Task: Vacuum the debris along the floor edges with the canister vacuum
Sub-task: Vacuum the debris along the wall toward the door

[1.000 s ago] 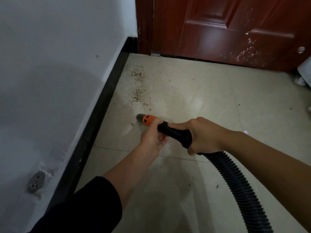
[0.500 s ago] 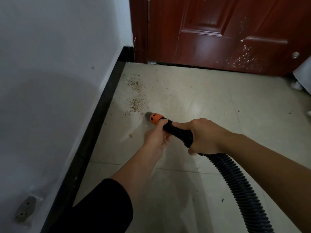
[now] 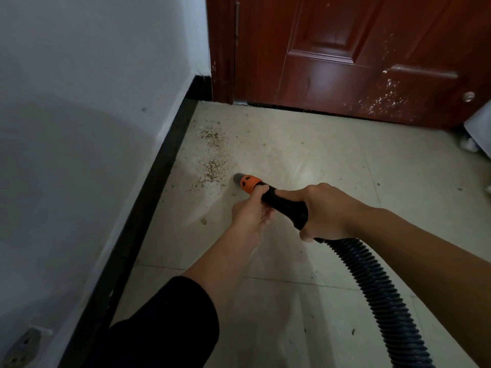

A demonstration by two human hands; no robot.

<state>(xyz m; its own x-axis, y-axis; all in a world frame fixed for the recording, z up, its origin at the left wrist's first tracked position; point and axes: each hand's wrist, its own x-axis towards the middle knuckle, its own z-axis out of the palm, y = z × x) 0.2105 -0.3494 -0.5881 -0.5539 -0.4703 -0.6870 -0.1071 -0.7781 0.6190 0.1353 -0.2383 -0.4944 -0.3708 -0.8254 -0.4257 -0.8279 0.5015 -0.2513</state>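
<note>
Moved: nozzle (image 3: 245,181) brought forward to the debris (image 3: 214,171) edge.
Left hand (image 3: 252,211): fingers curled round the handle (image 3: 285,205).
Right hand (image 3: 326,211): handle gripped further back.

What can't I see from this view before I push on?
Head view:
- Canister: out of frame; hose leaves the bottom edge.
- Nozzle mouth: faces away, floor contact unclear.
- Left hand fingers: hidden behind the handle.
- White thing: cut by right edge.

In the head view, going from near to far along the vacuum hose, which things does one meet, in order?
Ribbed hose → right hand gripping the black handle → orange nozzle → debris → red-brown door.
</note>
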